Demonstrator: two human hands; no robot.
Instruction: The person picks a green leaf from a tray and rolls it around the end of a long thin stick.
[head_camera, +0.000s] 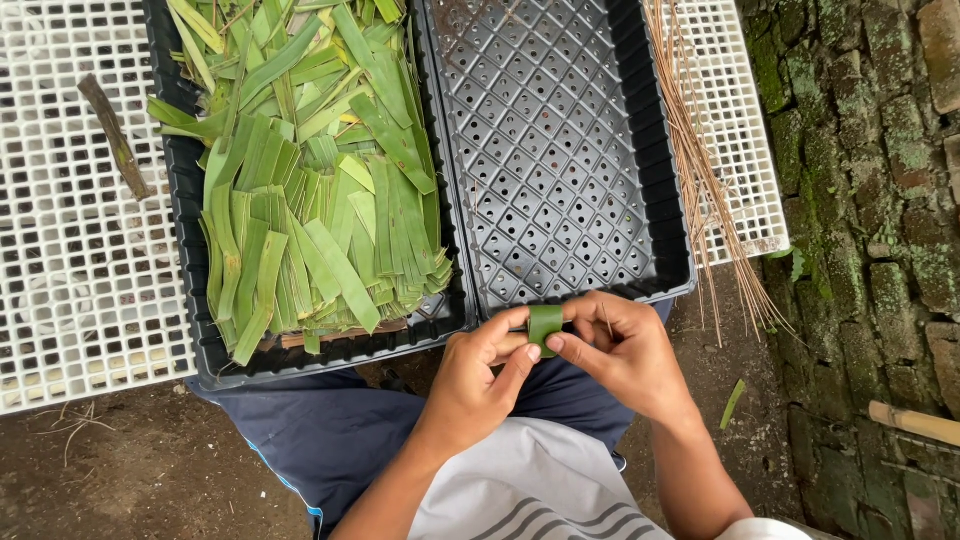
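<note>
Hands meet at the centre of the view, seen from above, over the lap of a seated person in dark blue trousers and a pale striped shirt. The left hand (478, 375) and the right hand (622, 350) together pinch a short folded strip of green leaf (545, 323). The strip lies between the two hands, touching the fingertips of both, with its long axis running away from the body, roughly upright in the view. The left thumb and forefinger close on its left edge; the right thumb presses its lower right side while the right fingers curl over the top. Both hands are closed on the leaf, neither clenched into a fist. The two sit about equally near to it.

Just beyond the fingertips stands an empty black perforated tray (560, 150), its near rim almost touching the knuckles. Beyond the left hand and to its left, a second black tray (190, 250) holds a heap of cut green leaf strips (310, 180), most lying lengthwise toward the person. Beyond the right hand and to its right, a loose bundle of thin brown sticks (700, 170) lies across a white plastic grid panel (740, 120). One thin stick seems to cross the right fingers, though this is hard to tell. Another white grid (70, 250) lies far left. A mossy brick wall (870, 200) rises at the far right, above bare earth.
</note>
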